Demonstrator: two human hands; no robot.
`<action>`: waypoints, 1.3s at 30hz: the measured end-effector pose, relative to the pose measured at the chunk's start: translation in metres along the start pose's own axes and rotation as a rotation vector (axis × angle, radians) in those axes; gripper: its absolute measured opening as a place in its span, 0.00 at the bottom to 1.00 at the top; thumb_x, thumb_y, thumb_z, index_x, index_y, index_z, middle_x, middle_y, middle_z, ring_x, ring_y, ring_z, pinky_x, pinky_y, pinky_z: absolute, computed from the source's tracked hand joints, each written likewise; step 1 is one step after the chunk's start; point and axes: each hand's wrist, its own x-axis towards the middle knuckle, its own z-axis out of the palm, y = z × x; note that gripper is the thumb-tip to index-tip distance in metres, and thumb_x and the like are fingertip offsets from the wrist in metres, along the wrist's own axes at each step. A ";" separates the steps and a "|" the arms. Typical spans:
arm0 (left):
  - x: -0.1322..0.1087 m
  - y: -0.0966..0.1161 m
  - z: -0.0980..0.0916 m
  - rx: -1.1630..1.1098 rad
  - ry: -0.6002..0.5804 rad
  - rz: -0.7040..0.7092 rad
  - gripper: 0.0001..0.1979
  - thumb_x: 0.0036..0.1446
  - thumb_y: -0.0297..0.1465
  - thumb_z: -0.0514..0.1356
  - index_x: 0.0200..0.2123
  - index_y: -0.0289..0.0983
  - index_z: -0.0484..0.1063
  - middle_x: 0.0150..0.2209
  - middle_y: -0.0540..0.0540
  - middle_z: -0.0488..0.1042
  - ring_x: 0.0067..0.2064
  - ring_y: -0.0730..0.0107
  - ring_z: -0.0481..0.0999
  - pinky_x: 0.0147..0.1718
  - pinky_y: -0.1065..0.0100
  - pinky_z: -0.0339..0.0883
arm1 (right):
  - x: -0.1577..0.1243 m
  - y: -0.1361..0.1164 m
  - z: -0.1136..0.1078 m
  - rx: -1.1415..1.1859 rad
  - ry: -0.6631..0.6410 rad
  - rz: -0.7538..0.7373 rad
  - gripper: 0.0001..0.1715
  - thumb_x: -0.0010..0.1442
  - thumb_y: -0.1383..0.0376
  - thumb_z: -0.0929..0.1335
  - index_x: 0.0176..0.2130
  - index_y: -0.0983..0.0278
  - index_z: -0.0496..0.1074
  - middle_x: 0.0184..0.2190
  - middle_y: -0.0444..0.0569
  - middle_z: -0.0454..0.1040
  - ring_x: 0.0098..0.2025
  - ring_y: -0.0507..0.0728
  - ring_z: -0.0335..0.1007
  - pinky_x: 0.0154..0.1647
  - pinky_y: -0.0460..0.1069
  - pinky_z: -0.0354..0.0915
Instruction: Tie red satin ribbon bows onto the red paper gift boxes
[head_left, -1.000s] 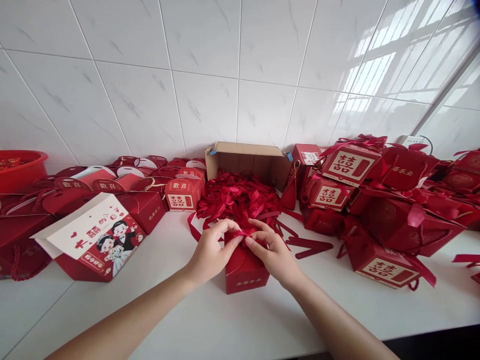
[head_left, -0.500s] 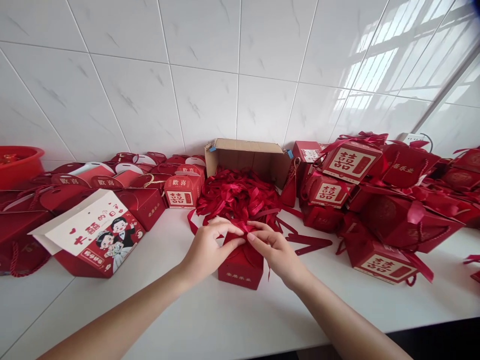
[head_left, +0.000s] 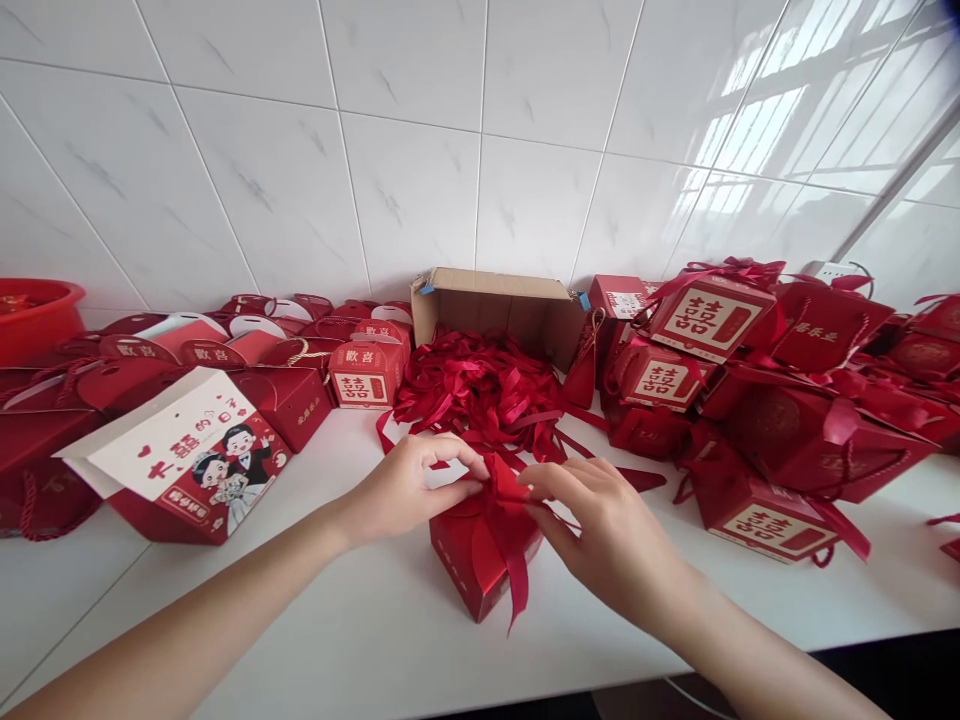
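Note:
In front of me on the white tabletop stands a small red gift box, turned with one corner toward me. A red ribbon is tied at its top, and one tail hangs down over the near side. My left hand pinches the ribbon at the box's top between thumb and fingers. From the other side, my right hand closes thumb and fingers on the ribbon beside the top flap; its fingertips are partly hidden. Just behind lies a heap of loose red ribbons, spilling from a cardboard carton.
Several red gift boxes line the left, with an open printed box in front. Ribboned boxes are stacked on the right. A red basin sits at the far left, and a tiled wall rises behind.
The gift box has turned so a corner faces me, and a ribbon tail now hangs over its near side. My right hand has moved slightly right and turned its back more toward me.

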 end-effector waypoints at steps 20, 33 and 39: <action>0.004 0.021 -0.017 0.008 -0.189 -0.016 0.14 0.52 0.25 0.56 0.43 0.41 0.68 0.40 0.49 0.76 0.40 0.68 0.74 0.38 0.68 0.67 | 0.041 0.029 0.006 0.443 -0.198 -0.228 0.13 0.62 0.73 0.63 0.43 0.62 0.73 0.38 0.49 0.74 0.36 0.52 0.69 0.38 0.48 0.67; 0.011 0.014 -0.020 -0.060 -0.280 -0.075 0.10 0.50 0.23 0.55 0.37 0.39 0.67 0.32 0.51 0.66 0.34 0.71 0.66 0.34 0.70 0.63 | 0.035 0.034 0.012 0.256 -0.307 -0.390 0.23 0.62 0.76 0.62 0.50 0.60 0.76 0.37 0.51 0.66 0.35 0.53 0.63 0.35 0.48 0.66; 0.012 0.017 -0.019 -0.139 -0.356 -0.101 0.06 0.56 0.29 0.54 0.37 0.39 0.68 0.32 0.51 0.64 0.34 0.71 0.64 0.33 0.70 0.62 | 0.034 0.037 0.018 0.308 -0.265 -0.439 0.21 0.62 0.75 0.63 0.48 0.58 0.77 0.39 0.51 0.66 0.37 0.53 0.63 0.36 0.48 0.67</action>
